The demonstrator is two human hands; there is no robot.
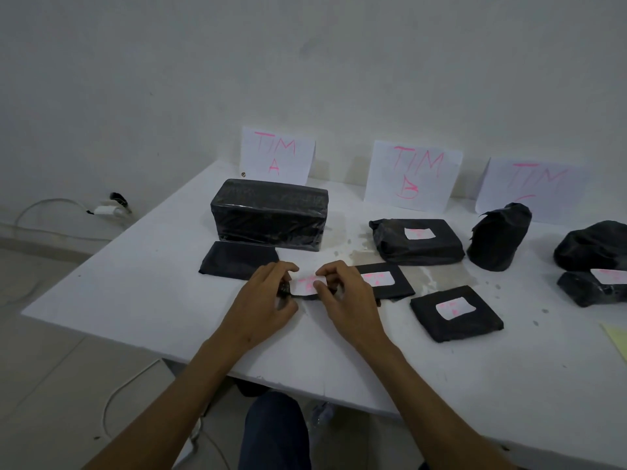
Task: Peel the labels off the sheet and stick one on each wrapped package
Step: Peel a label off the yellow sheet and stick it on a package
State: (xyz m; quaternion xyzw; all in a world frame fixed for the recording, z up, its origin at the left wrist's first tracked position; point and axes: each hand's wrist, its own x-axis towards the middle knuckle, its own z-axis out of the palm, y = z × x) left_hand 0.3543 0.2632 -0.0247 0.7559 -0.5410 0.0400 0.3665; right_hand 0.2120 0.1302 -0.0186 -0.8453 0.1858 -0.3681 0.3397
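White pink-lettered label [308, 285] on small black package [284, 290]

White table [135, 286] vs plain grey wall [305, 62], tiled floor [51, 385] w/ cable [115, 398], dim light.

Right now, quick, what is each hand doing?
Left hand: pinching the white label at its left edge.
Right hand: pinching the same label at its right edge.

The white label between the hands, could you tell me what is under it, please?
Under the white label a small black package shows at its left and lower edges, lying on the table. The left hand and right hand cover the rest.
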